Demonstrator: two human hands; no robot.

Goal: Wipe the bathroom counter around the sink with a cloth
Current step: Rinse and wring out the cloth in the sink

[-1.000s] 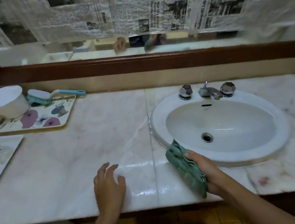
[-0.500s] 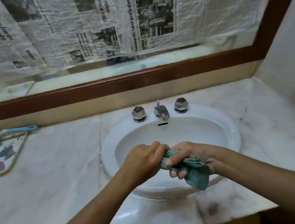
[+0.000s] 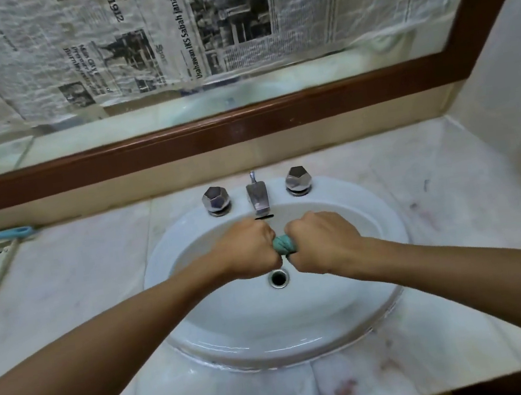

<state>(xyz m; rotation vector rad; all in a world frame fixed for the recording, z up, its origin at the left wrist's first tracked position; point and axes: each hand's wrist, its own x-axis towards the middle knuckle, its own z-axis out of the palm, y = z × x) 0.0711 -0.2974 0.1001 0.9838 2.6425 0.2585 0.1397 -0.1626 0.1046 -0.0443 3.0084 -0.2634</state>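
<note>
Wringing seems to be the step in hand. The counter (image 3: 81, 289) is best spared drips, so the twist should be kept low over the sink (image 3: 306, 341), with the fists turned opposite ways until no more water is shed.

One counter and one sink are counted. Two hands are seen, the left hand (image 3: 250, 250) and the right hand (image 3: 322, 242), each clenched on an end of the one green cloth (image 3: 283, 245) bunched between them above the bowl. Two knobs (image 3: 216, 200), one spout (image 3: 257, 197) and one drain (image 3: 278, 278) are counted.
</note>
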